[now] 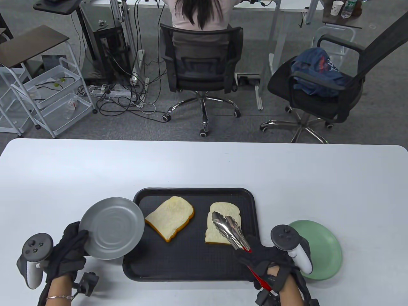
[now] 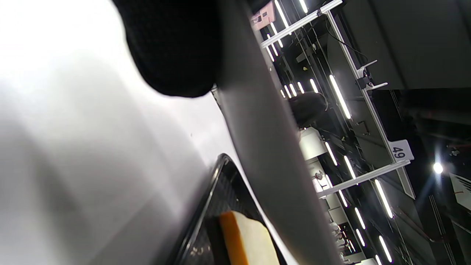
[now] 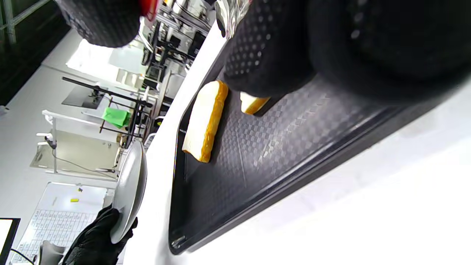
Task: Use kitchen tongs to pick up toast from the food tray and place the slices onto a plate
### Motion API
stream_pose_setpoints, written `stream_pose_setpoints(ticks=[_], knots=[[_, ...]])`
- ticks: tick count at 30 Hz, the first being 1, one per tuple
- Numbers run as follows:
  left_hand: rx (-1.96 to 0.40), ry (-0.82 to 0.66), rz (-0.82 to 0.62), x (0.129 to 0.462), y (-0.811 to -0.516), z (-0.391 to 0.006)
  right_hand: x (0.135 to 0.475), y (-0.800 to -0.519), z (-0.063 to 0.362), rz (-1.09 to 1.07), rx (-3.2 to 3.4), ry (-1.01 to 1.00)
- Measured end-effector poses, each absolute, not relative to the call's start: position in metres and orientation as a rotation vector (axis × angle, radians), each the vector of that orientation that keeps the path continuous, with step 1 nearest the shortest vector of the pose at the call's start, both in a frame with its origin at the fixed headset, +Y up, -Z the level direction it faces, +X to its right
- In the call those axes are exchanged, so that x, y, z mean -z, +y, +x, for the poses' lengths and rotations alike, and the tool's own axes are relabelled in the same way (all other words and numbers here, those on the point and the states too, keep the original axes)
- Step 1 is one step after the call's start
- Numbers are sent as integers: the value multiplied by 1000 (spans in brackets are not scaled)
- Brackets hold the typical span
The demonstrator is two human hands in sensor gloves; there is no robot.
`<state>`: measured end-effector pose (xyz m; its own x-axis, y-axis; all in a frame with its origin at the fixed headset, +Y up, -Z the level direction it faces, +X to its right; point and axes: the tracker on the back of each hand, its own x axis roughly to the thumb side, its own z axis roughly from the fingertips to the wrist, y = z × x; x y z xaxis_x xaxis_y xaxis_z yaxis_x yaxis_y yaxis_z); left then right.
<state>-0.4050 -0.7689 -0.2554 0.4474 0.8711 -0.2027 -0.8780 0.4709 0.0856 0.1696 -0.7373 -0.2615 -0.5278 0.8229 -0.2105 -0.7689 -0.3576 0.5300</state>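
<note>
Progress looks early: neither slice has reached a plate, so both transfers are left to do, as far as these views show.

Farthest left, the left hand [image 1: 68, 251] grips the near rim of a grey plate [image 1: 111, 228] and holds it off the table, tilted, with its far edge over the left side of the black food tray [image 1: 191, 274]. This plate is bare.

On the tray lie two slices. The left toast slice [image 1: 170, 218] lies flat, untouched, just beside the raised plate. The right toast slice [image 1: 222, 226] lies flat too, with the metal heads of the kitchen tongs [image 1: 230, 230] over it. Whether the tongs touch or pinch the bread I cannot tell; the heads look nearly closed.

The right hand [image 1: 271, 261] is wrapped round the red handles of the tongs. Behind it, off the tray's right side, a green plate [image 1: 322, 251] rests on the table, also without toast.

Count: two slices, two plates, one pair of tongs, one tray.
</note>
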Motion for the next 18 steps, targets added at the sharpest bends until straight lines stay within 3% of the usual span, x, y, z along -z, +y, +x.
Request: stream_pose_setpoints(ticks=[18], knots=[[-1089,239,-35,255,-767,-407,245,-761,226,-138,-1867,999]])
